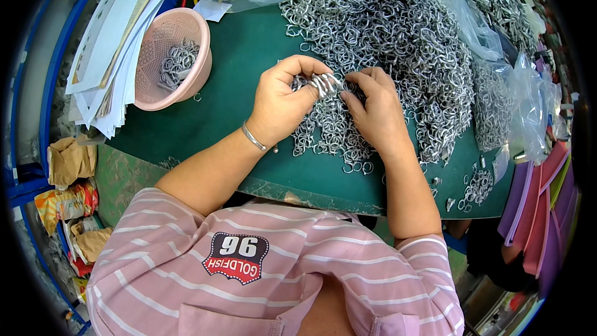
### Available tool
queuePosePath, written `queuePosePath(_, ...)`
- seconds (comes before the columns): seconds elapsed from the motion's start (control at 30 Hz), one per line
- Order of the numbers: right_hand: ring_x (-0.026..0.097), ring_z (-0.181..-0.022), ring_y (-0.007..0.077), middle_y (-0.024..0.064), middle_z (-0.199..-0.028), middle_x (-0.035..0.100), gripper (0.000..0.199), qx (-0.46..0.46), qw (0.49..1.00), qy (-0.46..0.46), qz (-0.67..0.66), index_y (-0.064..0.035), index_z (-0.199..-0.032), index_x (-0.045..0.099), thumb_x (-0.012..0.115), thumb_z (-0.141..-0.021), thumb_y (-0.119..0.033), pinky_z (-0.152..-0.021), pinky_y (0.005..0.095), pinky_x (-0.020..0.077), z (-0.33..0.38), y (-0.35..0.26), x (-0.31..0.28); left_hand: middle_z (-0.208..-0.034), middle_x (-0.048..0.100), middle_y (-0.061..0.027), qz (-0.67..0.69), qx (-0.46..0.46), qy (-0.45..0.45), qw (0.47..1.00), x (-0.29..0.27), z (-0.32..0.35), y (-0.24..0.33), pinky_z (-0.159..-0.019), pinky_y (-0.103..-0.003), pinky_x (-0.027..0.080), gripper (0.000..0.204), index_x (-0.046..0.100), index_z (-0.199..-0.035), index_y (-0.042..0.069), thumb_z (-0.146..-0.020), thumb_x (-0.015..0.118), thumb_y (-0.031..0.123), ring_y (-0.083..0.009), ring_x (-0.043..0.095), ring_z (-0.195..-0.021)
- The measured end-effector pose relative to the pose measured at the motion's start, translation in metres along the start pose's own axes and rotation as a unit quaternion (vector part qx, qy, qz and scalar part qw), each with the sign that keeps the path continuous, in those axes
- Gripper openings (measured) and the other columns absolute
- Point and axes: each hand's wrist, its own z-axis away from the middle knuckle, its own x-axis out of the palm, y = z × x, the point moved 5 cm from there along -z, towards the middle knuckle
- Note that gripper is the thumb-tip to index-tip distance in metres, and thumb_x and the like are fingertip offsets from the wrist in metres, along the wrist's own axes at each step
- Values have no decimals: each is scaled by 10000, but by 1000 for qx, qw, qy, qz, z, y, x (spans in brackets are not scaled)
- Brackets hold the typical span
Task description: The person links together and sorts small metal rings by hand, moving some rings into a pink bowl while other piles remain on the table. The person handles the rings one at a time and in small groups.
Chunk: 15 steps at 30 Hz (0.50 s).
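Note:
Between thumb and fingers, my left hand [283, 96] grips a row of silvery metal rings [324, 85] lined up side by side. My right hand [378, 107] is at the other end of that row, its thumb and forefinger bent close together; whether a ring sits between them is too small to tell. Under and beyond both hands spreads a large heap of loose metal rings [379, 18]. A thinner spill of it reaches toward me below my fingers. A metal bangle circles my left wrist.
A pink plastic basket [198, 81] with some metal pieces stands at the left, beside stacked papers [109, 43]. Clear plastic bags [528, 109] lie at the right. A small ring pile [477, 186] rests near the right edge of the green table [230, 118].

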Motion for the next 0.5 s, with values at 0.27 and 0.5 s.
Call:
queuePosePath(0.27,592,-786,317,125,-847,608,112,-4,999,48,-10,-9,-881,632,643,-772,-33,-690,382,481,-1,4,-6,-842,610,-27,-62,18,-20,998,2,0,0,-534,-176,433,157,612,-898,13,-765,619,-70,-55,524,-613)
queuePosePath(0.5,573,-653,199,99,-772,605,46,9,975,53,-217,-4,-880,606,601,-836,-16,-591,293,452,-1,-5,-14,-915,614,-37,-149,197,-34,968,1,-1,9,-724,-221,470,179,610,-901,9,-750,593,-86,-96,573,-823)
